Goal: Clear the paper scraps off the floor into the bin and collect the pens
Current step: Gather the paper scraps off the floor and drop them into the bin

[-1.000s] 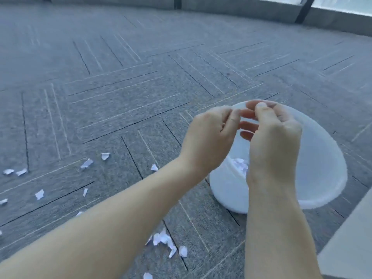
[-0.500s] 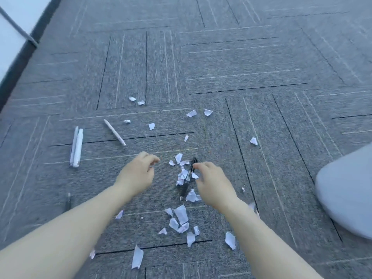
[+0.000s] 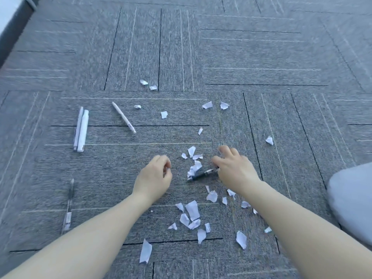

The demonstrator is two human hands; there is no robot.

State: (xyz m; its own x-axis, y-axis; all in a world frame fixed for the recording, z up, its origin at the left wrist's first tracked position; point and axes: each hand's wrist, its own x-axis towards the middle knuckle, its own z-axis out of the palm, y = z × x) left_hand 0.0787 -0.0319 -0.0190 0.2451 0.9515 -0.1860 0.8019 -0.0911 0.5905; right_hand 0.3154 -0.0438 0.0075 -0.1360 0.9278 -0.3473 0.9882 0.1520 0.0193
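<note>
Several white paper scraps [image 3: 192, 212] lie scattered on the grey carpet, with a small heap [image 3: 194, 168] between my hands. A black pen [image 3: 201, 175] lies almost crosswise beside that heap. My right hand [image 3: 234, 169] pinches the pen's right end, fingers spread low over the floor. My left hand [image 3: 155, 174] hovers left of the heap with fingers loosely curled, holding nothing. Two white pens [image 3: 81, 129] lie side by side at the left. A thin white pen [image 3: 123, 117] lies farther back, and a dark pen [image 3: 69, 204] lies at the near left. The pale bin [image 3: 352, 200] shows at the right edge.
Grey carpet tiles [image 3: 261, 57] stretch away ahead. A dark skirting and a pale wall [image 3: 10, 21] run along the far left corner. Lone scraps lie farther out, such as one [image 3: 269, 140] at the right and a pair [image 3: 149, 85] at the back.
A second ago both hands were over the bin. The view swung left to the scraps, my hands came down to the floor, and the black pen turned from lengthwise to crosswise under my right hand.
</note>
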